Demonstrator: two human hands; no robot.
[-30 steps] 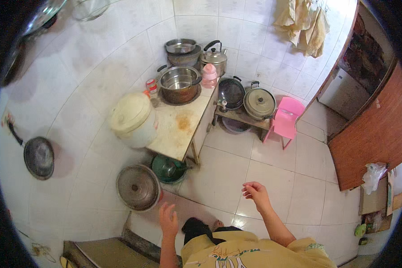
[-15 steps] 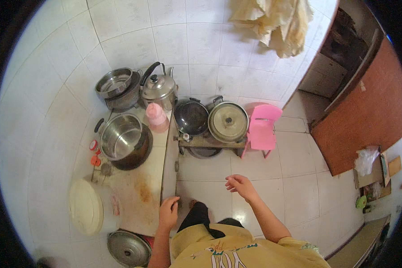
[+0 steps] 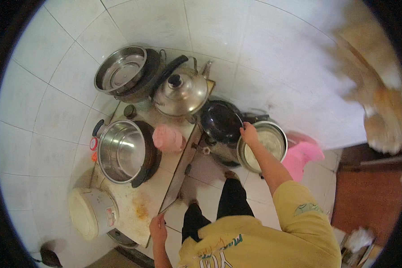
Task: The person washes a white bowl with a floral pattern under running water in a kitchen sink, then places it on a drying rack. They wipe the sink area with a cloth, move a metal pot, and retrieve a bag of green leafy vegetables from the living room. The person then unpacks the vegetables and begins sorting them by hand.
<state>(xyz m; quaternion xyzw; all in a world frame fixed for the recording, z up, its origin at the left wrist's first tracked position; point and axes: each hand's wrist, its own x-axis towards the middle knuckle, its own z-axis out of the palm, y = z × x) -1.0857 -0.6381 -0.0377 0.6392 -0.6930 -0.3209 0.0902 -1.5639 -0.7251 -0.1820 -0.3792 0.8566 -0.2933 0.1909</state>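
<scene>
My right hand (image 3: 249, 133) reaches forward, its fingers closed at the right rim of a black wok (image 3: 219, 123). Just right of the wok stands a silver pot with a pale lid (image 3: 267, 144), partly covered by my right forearm. My left hand (image 3: 158, 228) is low at the front edge of the counter (image 3: 154, 183), fingers curled against that edge. A thin panel edge runs close by it. Over on the counter sit a steel pot (image 3: 121, 151), a pink container (image 3: 167, 137) and a metal kettle (image 3: 182, 92) with a black handle.
A steel basin (image 3: 122, 70) rests in a dark pan at the back left. A white lidded bucket (image 3: 93, 213) stands left of the counter. Right of the pots is a pink chair (image 3: 301, 158). Yellowish cloth (image 3: 382, 102) hangs at upper right, near a brown door (image 3: 364, 201).
My right hand has moved forward from open air to the wok's rim. My left hand has come down to the counter edge. The whole view has turned and moved closer to the cookware.
</scene>
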